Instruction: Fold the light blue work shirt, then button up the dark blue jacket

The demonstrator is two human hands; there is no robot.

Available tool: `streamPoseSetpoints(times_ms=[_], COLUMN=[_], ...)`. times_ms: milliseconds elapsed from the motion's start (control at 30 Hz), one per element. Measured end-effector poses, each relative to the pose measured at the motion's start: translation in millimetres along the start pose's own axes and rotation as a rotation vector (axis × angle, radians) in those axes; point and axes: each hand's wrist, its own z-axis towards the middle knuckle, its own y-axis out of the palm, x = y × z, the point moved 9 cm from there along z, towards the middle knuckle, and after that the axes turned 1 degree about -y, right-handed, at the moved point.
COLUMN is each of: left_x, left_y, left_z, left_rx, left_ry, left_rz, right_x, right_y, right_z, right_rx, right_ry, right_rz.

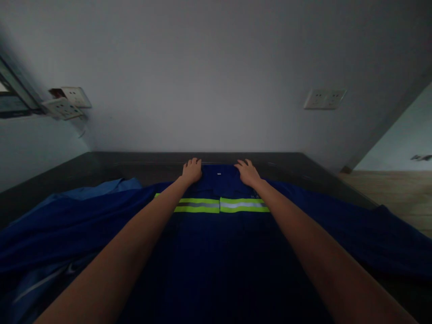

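A dark blue work jacket [216, 238] lies spread out front side up, its collar at the far end and its sleeves stretched out to both sides. Yellow-green and silver reflective strips [197, 206] cross its chest. My left hand [192, 171] grips the jacket at the left of the collar, fingers curled at the cloth's edge. At the right of the collar, my right hand [247, 173] has hold of it in the same way. A small pale label shows inside the neck. My fingertips are partly hidden.
Lighter blue clothing [101, 189] lies under the left sleeve. The dark surface [280, 158] beneath meets a pale wall [202, 81]. Sockets [324, 99] sit on the wall at right, and others, with a power strip [63, 109], at left. Wooden flooring [398, 186] shows at right.
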Motion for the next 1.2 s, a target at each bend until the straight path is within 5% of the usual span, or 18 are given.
streamPoseSetpoints(times_ms=[167,467,667,867,967,1100,1200], left_x=[0.5,35.1,35.7,34.4,31.4,27.7,26.1], left_y=[-12.2,42.0,44.5,35.1,31.2,40.1,49.0], left_z=[-16.9,-36.4,-41.6,-44.6,-45.0,-43.7,-42.4], left_rx=[0.119,-0.121,-0.134,-0.042,-0.002,-0.063,-0.108], left_ry=[-0.052,0.021,0.002,-0.020,-0.052,-0.087,-0.094], left_rz=[-0.072,-0.080,-0.046,-0.084,-0.102,-0.112,-0.130], right_x=[-4.2,0.1,4.6,4.4,0.4,-13.4,-27.5], right_y=[-6.6,50.4,64.7,59.5,44.8,14.1,3.9], right_z=[-9.8,-16.7,-13.2,-16.1,-19.0,-30.7,-48.9], right_rx=[0.104,-0.036,-0.156,-0.134,-0.018,0.160,0.135], right_ry=[0.025,0.137,0.144,0.163,0.170,0.150,0.108], right_rz=[0.054,0.158,0.166,0.168,0.162,0.165,0.189])
